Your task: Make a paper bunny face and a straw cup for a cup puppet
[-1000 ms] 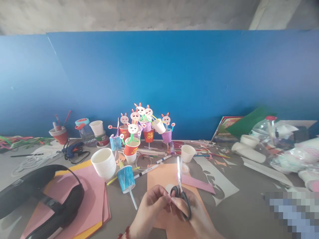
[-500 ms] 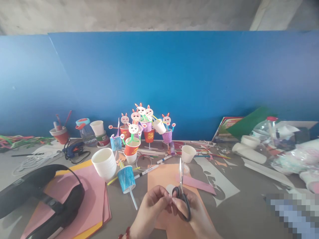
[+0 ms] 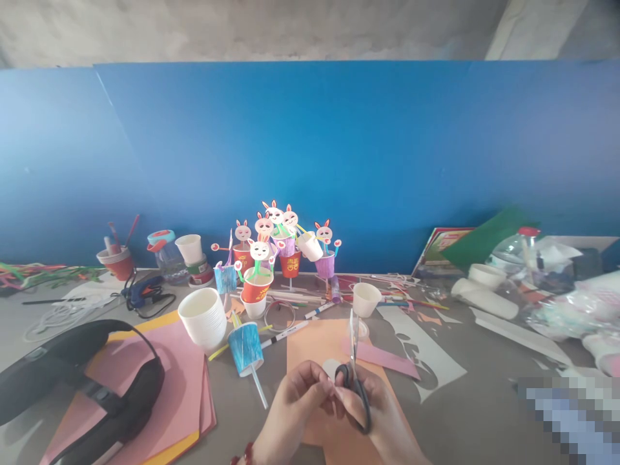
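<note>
The left hand (image 3: 304,395) has its fingertips pinched closed against the right hand (image 3: 375,403); any piece between them is too small to identify. The right hand also grips black-handled metal scissors (image 3: 353,363), blades pointing away from the body. Below lies a flat light-orange paper sheet (image 3: 310,341) on the grey worktop (image 3: 450,420). A round white disc (image 3: 330,367) shows just beyond the fingertips. Farther back, rabbit-faced paper figures (image 3: 260,251) stand before a smooth blue panel (image 3: 368,148).

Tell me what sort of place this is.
Likely a paper-craft workspace: a rabbit-faced purple cup figure stands at the back, pink paper sheets are stacked on the left, and the right hand holds scissors.
</note>
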`<move>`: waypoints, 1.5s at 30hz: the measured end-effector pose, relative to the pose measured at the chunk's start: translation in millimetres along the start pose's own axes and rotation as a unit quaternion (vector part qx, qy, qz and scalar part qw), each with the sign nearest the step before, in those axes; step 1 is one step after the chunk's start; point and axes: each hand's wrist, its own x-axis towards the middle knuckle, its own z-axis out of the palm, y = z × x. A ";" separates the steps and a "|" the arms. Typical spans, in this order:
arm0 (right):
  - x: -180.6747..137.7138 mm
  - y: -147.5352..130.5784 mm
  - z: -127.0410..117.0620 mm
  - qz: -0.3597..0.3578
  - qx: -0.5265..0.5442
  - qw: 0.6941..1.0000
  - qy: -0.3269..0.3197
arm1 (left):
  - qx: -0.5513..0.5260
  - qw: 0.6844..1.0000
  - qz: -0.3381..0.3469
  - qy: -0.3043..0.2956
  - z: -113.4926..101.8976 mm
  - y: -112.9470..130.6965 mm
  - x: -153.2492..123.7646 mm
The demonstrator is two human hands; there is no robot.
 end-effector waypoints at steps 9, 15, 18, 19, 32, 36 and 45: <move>0.8 5.9 -1.5 -0.031 -0.022 0.999 -0.003 | 0.012 1.000 0.009 -0.006 0.1 -0.9 -0.2; -2.1 8.5 -12.0 0.010 -0.031 0.999 -0.005 | 0.035 0.999 0.012 0.021 -1.9 1.3 -0.1; -1.8 7.5 -14.2 0.016 -0.040 0.999 -0.015 | 0.026 0.999 0.004 0.037 1.7 9.4 -1.4; -1.6 6.7 -13.6 0.016 -0.046 0.999 -0.020 | 0.024 0.999 0.003 0.039 3.3 12.4 -2.2; 0.9 1.5 -5.5 -0.001 -0.095 0.995 -0.014 | 0.000 0.999 0.010 0.037 4.8 14.1 -6.1; 2.1 -3.2 -0.5 -0.016 -0.073 0.997 -0.015 | -0.007 1.000 0.010 0.025 4.8 10.9 -3.6; 2.8 0.4 4.0 -0.017 -0.053 0.998 0.020 | -0.004 1.000 -0.001 0.029 5.9 9.3 -3.9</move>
